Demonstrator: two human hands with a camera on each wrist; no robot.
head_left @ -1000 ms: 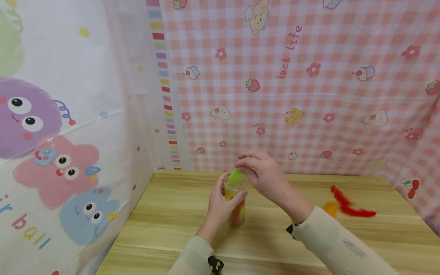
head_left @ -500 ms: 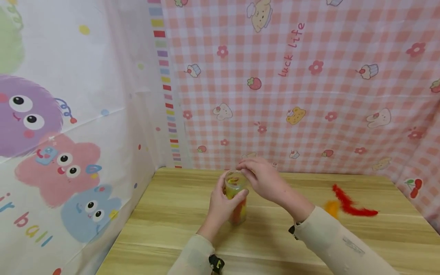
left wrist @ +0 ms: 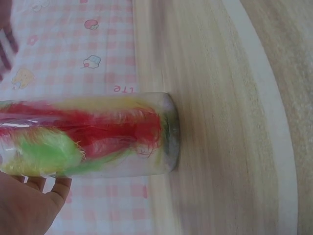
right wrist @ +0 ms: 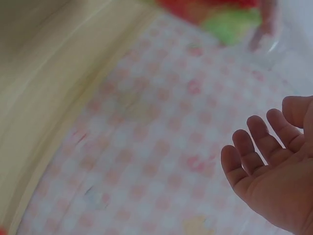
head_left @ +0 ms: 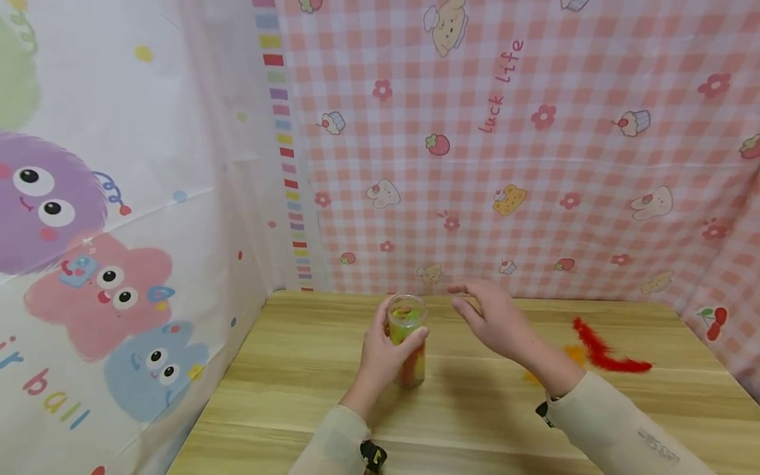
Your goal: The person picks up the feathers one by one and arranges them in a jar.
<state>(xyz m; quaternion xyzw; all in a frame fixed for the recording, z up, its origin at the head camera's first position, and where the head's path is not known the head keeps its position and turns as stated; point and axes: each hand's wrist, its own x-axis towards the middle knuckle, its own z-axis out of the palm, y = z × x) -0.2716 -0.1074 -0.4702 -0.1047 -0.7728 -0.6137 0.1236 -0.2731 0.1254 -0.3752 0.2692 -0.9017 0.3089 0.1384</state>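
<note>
A clear, lidless jar [head_left: 417, 369] stands upright on the wooden table, packed with feathers. Through its wall in the left wrist view I see a red feather [left wrist: 117, 134] and a bright green feather [left wrist: 51, 152], with some yellow beside them. My left hand [head_left: 380, 356] grips the jar around its side, thumb across the front. My right hand [head_left: 495, 323] is in the air to the right of the jar, apart from it. Its fingers are loosely bent and hold nothing, as the right wrist view of the hand [right wrist: 279, 166] shows.
Red feathers [head_left: 605, 353] lie on the right side of the table [head_left: 285, 369]. Orange feathers [head_left: 574, 355] lie beside them, partly hidden by my right forearm. A pink checked cloth [head_left: 415, 165] hangs behind the table, and a white printed cloth [head_left: 178, 264] hangs at the left.
A green feather pinched in my right hand went down into the jar and was let go. The right hand then drew away to the right. My left hand kept its grip on the jar.
</note>
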